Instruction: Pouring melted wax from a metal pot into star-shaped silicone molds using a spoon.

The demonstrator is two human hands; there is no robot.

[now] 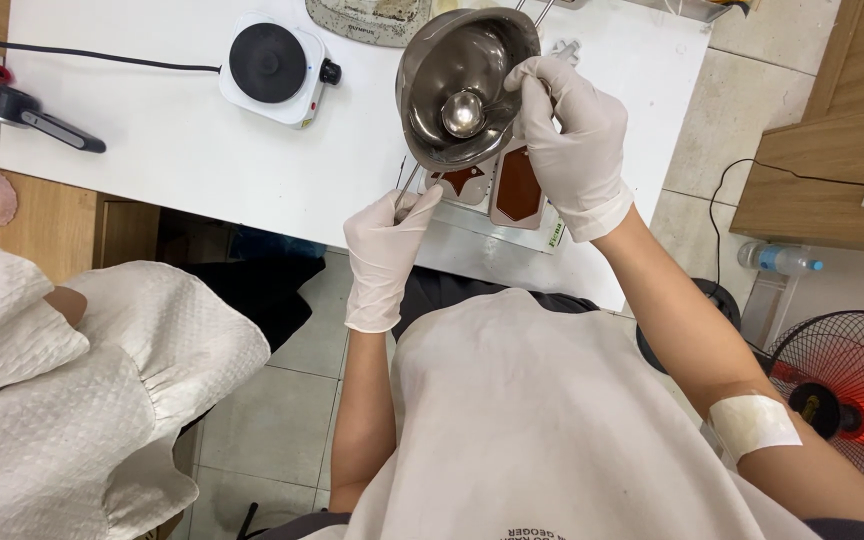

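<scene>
Steel bowl (457, 85), tilted steeply toward the camera and held above the white mould tray (512, 205) at the near edge of the white table (182, 150); the inside is seen almost bare, little or nothing being left to pour. Two cavities of the tray, one star-shaped and one oblong, are seen filled with a brown mass; whether further cavities remain unfilled cannot be told, as the bowl hides that part. By this showing the filling is judged largely done, with only scraping out left. Right hand (572, 140), in a white glove, is closed on the bowl's rim and handle side, bearing its weight. Left hand (387, 250), likewise gloved, is closed about the thin metal handle (407, 190) of a ladle whose round cup (462, 112) rests inside the bowl. Nearby: a small electric hotplate (272, 65) on the table, well apart; a seated person in white cloth (82, 390) at the left.
</scene>
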